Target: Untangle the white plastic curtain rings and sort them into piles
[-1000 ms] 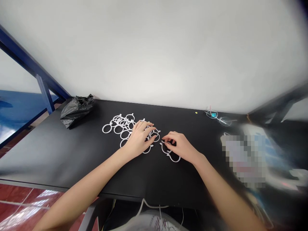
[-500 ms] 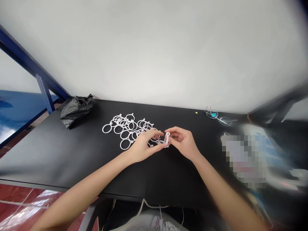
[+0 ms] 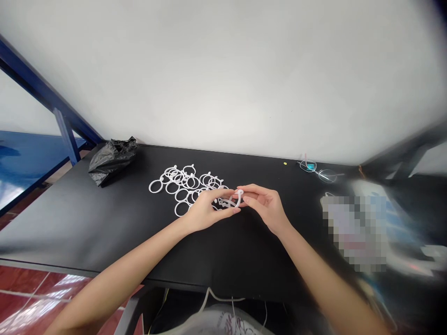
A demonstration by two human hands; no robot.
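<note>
My left hand (image 3: 206, 209) and my right hand (image 3: 265, 204) meet above the black table (image 3: 104, 232), both pinching white plastic rings (image 3: 233, 201) held between their fingertips. The ring in the right fingers stands upright with a small knob on top. Just behind the left hand lies a loose pile of white rings (image 3: 181, 184), several of them overlapping on the tabletop.
A crumpled black plastic bag (image 3: 111, 158) sits at the table's far left. A pair of glasses (image 3: 317, 171) lies at the far right near the wall. A blurred patch covers things at the right. Blue metal framing (image 3: 63, 125) stands left of the table.
Both hands rose from the tabletop and came together. The rings that lay under the right hand were lifted, and both hands now hold them in the air.
</note>
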